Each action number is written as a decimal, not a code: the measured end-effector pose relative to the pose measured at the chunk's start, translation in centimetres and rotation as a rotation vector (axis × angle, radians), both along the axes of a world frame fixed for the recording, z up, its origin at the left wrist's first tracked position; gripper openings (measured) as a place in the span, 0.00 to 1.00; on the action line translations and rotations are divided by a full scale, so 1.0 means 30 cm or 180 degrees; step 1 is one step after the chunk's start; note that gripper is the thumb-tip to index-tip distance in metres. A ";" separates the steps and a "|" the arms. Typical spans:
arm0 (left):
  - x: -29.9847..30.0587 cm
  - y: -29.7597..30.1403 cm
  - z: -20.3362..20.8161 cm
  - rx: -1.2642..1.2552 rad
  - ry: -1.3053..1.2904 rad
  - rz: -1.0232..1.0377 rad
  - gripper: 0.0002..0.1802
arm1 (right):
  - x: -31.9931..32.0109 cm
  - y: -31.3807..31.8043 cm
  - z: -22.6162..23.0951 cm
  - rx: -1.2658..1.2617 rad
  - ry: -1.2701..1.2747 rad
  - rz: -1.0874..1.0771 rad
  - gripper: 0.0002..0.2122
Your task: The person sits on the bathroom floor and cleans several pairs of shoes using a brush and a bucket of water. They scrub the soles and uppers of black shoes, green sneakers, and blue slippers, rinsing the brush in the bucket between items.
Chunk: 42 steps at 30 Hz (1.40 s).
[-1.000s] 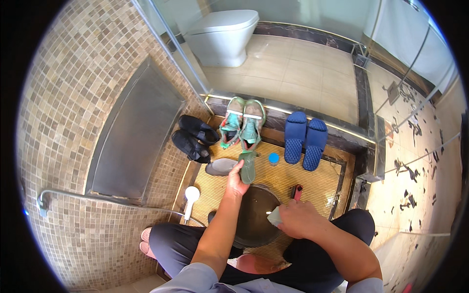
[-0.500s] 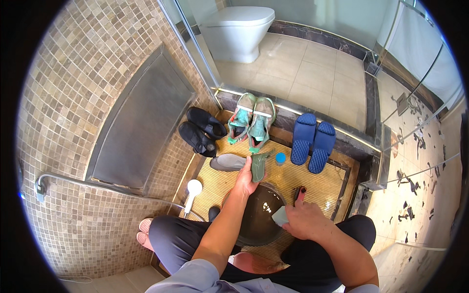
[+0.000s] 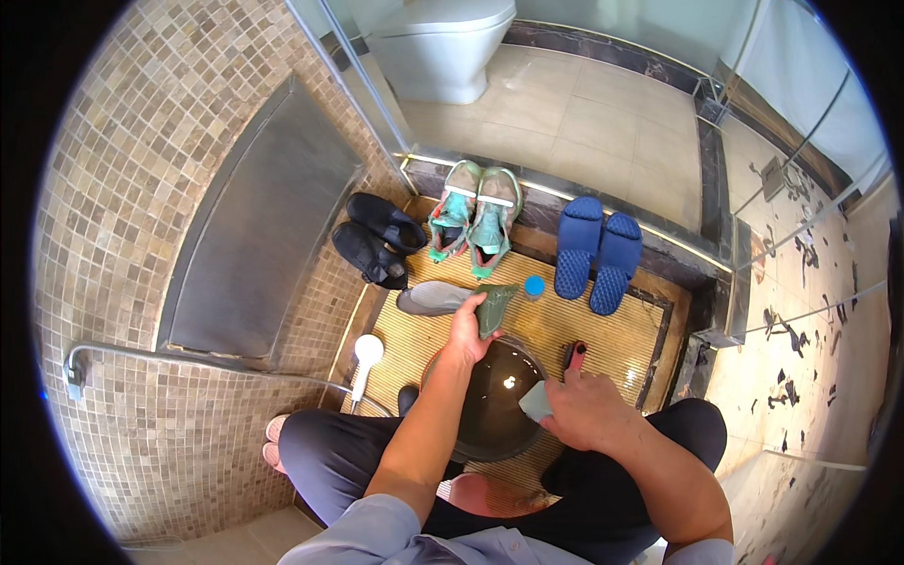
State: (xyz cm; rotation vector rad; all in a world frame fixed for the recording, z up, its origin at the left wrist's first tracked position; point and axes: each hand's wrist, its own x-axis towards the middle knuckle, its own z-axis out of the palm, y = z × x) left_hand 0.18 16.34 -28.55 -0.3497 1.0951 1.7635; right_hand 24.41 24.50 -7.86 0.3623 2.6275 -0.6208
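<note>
A pale blue-grey shirt [image 3: 490,548] with short, wide sleeves [image 3: 384,520] pairs with plain dark trousers [image 3: 334,455], leaving the forearms [image 3: 428,421], left hand [image 3: 466,334] and right hand [image 3: 589,411] bare.

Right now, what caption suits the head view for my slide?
Left hand holding a green piece, right hand a pale block, at a basin.

In the middle of the frame, the green insole [image 3: 495,309] in the left hand [image 3: 468,331], fairly flat and upright a second ago, is now bent and tilted, its upper end leaning right. A glint [image 3: 509,382] in the basin [image 3: 494,457] now lies apart from the pale block [image 3: 536,402], and the toilet [image 3: 443,56] sits closer to the upper edge.
</note>
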 end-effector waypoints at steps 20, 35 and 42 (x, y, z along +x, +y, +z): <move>-0.254 -0.061 0.463 -0.1251 0.3221 -0.2454 0.19 | 0.034 -0.032 -0.018 -0.0044 0.0181 0.0157 0.15; -0.446 -0.316 0.739 -0.2861 0.5536 -0.3636 0.22 | 0.015 -0.027 -0.003 0.0024 -0.0113 0.0214 0.17; -0.535 -0.442 0.656 -0.2947 0.5292 -0.3020 0.20 | 0.002 -0.034 -0.012 0.0029 -0.0072 0.0247 0.16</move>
